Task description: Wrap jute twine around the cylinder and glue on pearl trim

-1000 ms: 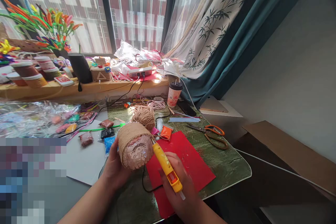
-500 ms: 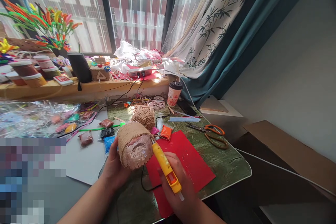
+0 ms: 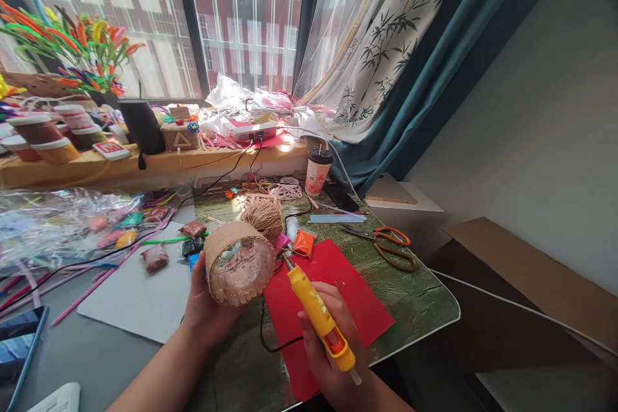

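My left hand (image 3: 208, 309) is wrapped round a clear plastic container (image 3: 244, 273), tilted with its ridged clear end toward me. Tan twine (image 3: 230, 236) is wound round the container's far part. In my right hand (image 3: 333, 328) is a yellow glue gun (image 3: 316, 309), its metal nozzle pointing up and left, a short gap from the container. A glue stick pokes out of the gun's rear. Just behind the container lies a ball of twine (image 3: 263, 215). Beneath the glue gun is a red sheet (image 3: 360, 299) on the green table mat (image 3: 420, 306).
Orange-handled scissors (image 3: 386, 246) and glue sticks (image 3: 337, 219) lie to the right. A lidded cup (image 3: 318, 172) and a phone (image 3: 340, 197) stand and lie behind. Small clay packets (image 3: 155, 258) and a white board (image 3: 140, 302) are at left. A black cord runs under the glue gun.
The glue gun has drawn back from the container, down and to the right. The container has turned in my left hand, showing more of its clear end.
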